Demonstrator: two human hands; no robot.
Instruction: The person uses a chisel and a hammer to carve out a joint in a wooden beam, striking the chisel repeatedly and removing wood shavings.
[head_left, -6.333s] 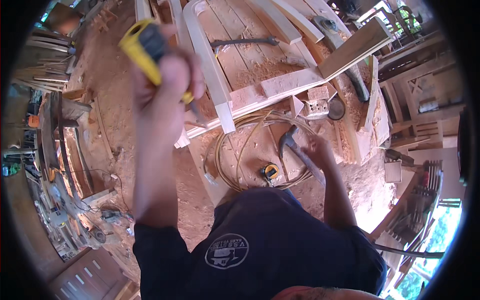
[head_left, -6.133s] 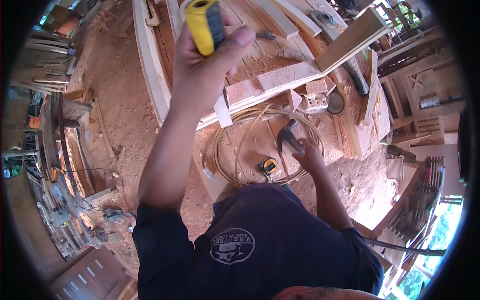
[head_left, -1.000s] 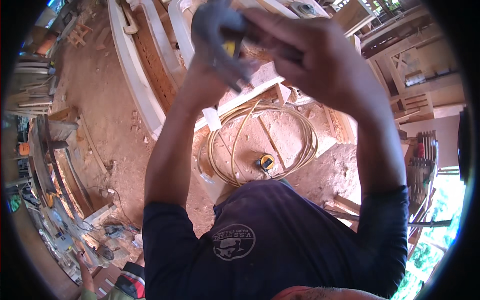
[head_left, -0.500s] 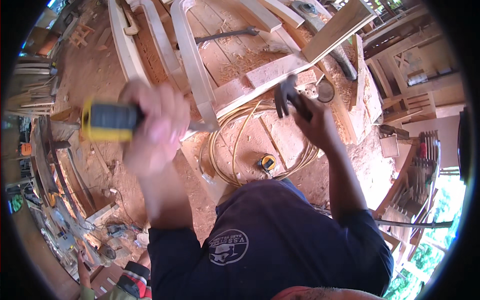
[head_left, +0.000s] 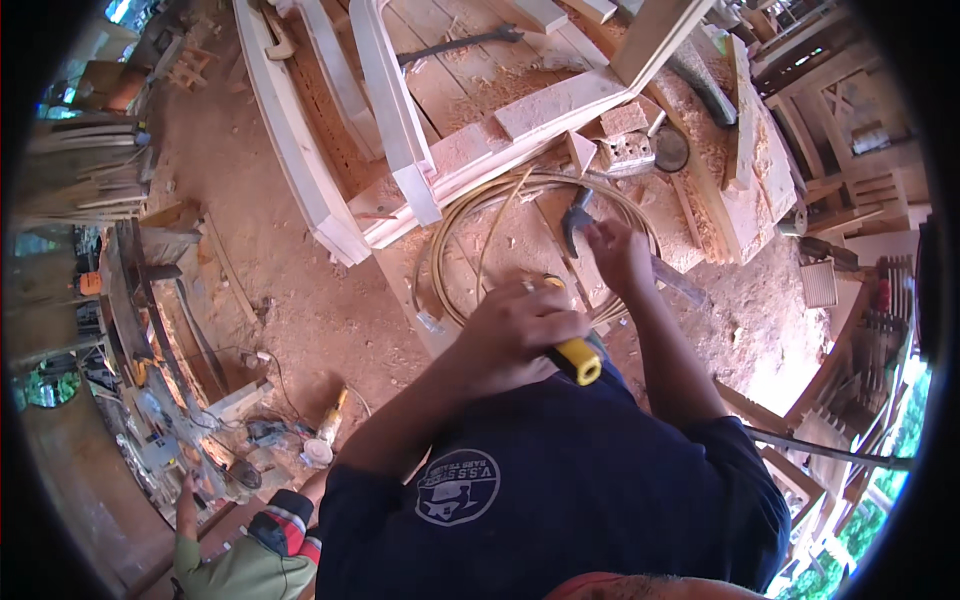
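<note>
Head view: we see our left hand (head_left: 530, 325) near the middle, in front of the dark shirt, its fingers (head_left: 562, 326) wrapped round a yellow-and-black handle (head_left: 580, 362). The handle's rounded yellow end sticks out past the hand on the near right side (we cannot make out the other end of the tool, as the hand covers it). Farther away and to the right, our right hand (head_left: 620, 262) has its fingers closed on a claw hammer (head_left: 576, 216), gripping it just behind the head. The dark head lies far left of that hand, and the handle runs out behind the wrist toward the near right. The two hands are apart from each other.

Around and beneath them, a coil of yellowish hose (head_left: 440, 258) lies on the planked tabletop (head_left: 510, 242). Beyond the coil we find a crosswise board (head_left: 560, 105), pale curved beams (head_left: 395, 100) on the far left and a dark metal bar (head_left: 460, 44). A block with holes (head_left: 628, 155) and a round dark disc (head_left: 671, 148) sit side by side on the far right. At the near left, we see a co-worker in a green shirt (head_left: 245, 565).
</note>
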